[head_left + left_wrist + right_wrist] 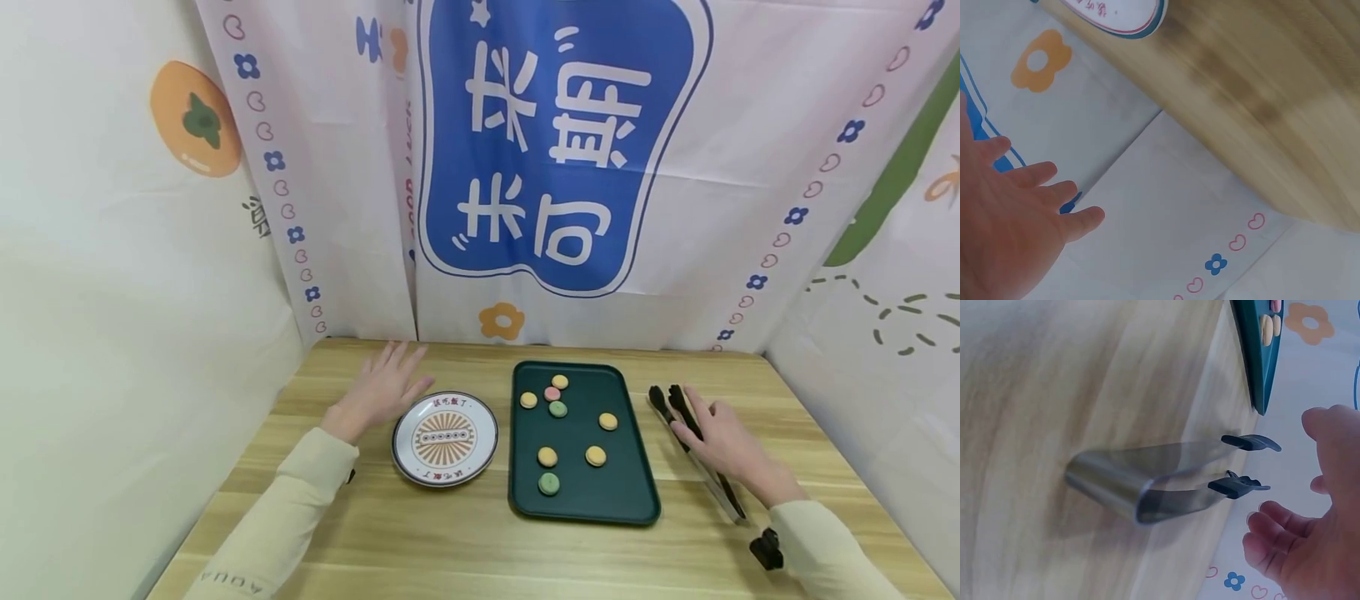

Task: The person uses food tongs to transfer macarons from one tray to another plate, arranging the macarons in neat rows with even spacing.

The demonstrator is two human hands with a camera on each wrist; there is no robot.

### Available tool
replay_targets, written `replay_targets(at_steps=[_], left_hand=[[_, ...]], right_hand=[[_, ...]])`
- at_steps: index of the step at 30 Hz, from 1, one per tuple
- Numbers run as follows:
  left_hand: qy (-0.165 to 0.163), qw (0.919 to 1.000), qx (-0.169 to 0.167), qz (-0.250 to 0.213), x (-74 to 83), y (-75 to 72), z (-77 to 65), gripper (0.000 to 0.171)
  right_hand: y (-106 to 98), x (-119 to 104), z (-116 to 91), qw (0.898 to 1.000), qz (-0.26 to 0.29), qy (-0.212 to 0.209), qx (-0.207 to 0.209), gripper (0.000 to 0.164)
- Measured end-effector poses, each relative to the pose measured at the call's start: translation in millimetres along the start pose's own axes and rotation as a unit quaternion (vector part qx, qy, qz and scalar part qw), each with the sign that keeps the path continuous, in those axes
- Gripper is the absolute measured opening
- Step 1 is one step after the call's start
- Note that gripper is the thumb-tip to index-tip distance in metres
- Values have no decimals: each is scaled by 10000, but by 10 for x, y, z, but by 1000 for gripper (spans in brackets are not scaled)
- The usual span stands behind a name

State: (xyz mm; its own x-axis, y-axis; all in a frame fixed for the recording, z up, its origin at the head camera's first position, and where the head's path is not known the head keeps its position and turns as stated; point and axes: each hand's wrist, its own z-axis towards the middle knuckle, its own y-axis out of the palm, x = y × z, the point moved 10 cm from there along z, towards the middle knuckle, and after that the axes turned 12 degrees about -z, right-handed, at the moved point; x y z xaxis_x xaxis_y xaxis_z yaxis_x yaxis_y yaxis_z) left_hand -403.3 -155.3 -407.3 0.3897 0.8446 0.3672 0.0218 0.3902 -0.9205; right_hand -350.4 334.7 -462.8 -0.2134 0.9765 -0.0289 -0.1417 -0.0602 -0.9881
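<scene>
My left hand (378,393) is spread with its fingers straight, just left of and above a round white plate (480,421) with printed sunburst and red characters. In the left wrist view the left hand (1019,219) holds nothing. Over at the right, my right hand (722,442) hovers above metal tongs (722,498) with black tips, which lie on the table. From the right wrist view, the tongs (1107,481) stand apart from the right hand (1316,531); its thumb and fingers are spread around air. Between the hands, a dark green tray (615,496) carries several macarons, among them a pink macaron (552,393).
Yellow macarons such as one yellow macaron (596,456) and two green ones, including a green macaron (549,483), lie scattered on the tray. The wooden table (420,550) meets a printed cloth (360,275) at its back edge. Light walls flank both sides.
</scene>
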Motion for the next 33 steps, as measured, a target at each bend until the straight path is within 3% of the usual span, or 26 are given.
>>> replay_targets(at_steps=[17, 24, 33], left_hand=[[63, 9999, 28, 84, -72, 229, -222, 67], [118, 9989, -272, 357, -111, 411, -324, 69], [83, 9993, -251, 268, -116, 453, -403, 67]], right_hand=[[124, 55, -108, 9994, 62, 272, -189, 78], [192, 51, -190, 9988, -64, 225, -424, 82], [263, 64, -281, 9977, -89, 338, -575, 82]])
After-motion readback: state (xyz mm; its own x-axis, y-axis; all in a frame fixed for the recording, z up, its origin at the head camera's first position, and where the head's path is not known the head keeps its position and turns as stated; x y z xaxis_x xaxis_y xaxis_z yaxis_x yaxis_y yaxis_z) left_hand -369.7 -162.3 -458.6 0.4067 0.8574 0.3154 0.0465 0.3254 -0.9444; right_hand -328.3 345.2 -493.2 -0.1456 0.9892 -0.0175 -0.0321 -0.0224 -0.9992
